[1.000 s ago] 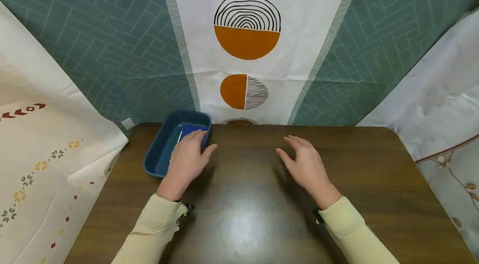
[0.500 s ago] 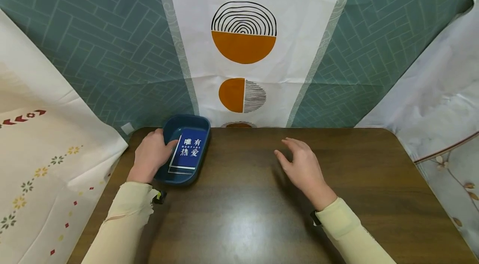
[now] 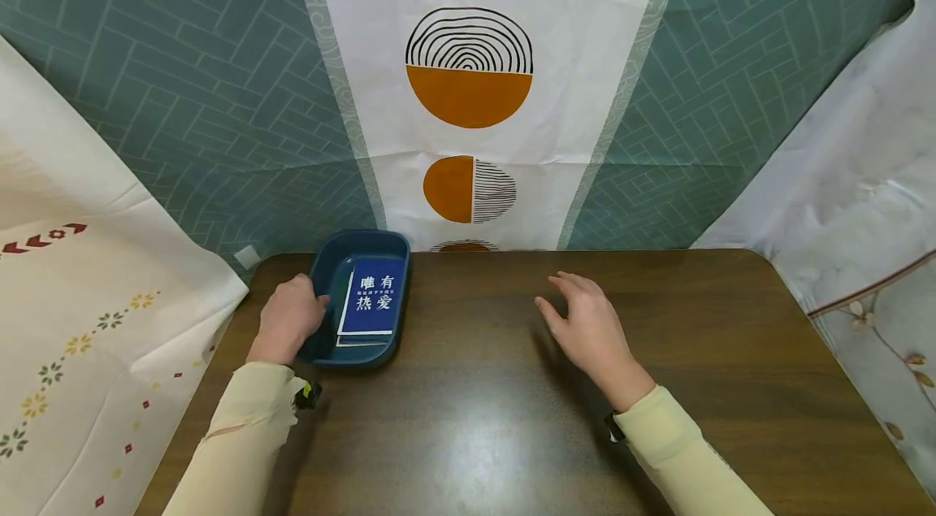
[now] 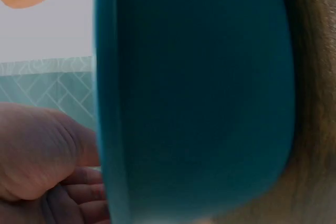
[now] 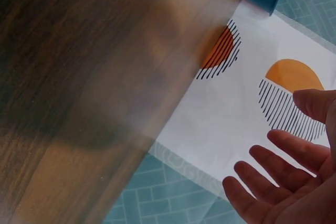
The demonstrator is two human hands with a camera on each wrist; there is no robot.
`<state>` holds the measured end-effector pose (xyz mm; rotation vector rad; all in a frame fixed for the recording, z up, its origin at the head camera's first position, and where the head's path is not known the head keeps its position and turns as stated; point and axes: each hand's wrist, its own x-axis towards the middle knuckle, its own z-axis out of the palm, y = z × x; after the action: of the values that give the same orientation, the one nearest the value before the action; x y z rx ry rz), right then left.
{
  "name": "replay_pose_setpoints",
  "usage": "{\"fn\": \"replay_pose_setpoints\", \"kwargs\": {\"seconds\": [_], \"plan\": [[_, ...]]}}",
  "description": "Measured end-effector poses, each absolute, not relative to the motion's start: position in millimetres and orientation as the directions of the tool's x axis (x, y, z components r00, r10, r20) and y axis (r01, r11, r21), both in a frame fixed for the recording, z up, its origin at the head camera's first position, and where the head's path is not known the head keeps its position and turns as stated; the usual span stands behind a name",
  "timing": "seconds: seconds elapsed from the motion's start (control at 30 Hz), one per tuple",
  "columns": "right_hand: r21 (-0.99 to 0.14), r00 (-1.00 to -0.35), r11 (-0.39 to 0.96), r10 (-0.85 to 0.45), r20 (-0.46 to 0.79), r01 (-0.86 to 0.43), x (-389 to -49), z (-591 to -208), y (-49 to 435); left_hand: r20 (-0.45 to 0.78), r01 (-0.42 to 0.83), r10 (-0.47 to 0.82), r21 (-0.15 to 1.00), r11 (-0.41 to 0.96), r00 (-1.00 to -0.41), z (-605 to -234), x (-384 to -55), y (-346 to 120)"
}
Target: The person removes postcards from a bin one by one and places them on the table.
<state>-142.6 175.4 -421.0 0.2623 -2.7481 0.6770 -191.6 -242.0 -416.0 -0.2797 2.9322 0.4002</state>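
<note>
Fingers of left hand grip one blue tray; at least one booklet inside; fingers of right hand apart.

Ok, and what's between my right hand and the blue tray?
Just bare brown tabletop: the head view shows nothing lying on the stretch between your right hand and the blue tray.

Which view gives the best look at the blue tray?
The head view: it shows nearly all of the blue tray from above, with a booklet inside; the left hand covers some of one side. The left wrist view shows one wall up close; the right wrist view catches just a piece at the top.
</note>
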Motion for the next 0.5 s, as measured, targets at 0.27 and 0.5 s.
{"fn": "replay_pose_setpoints", "kwargs": {"seconds": [0.27, 0.5], "plan": [[-0.431, -0.931, 0.866, -0.097, 0.352, -0.253, -142.6, -417.1, 174.4, -0.133, -0.152, -0.115, 0.319, 0.935, -0.984, -419.8, -183.8, -243.9], [-0.429, -0.924, 0.865, -0.095, 0.370, -0.261, -141.9, -412.9, 172.7, -0.149, -0.154, -0.095, 0.462, 0.874, -0.984, -417.4, -177.5, -230.5]]}}
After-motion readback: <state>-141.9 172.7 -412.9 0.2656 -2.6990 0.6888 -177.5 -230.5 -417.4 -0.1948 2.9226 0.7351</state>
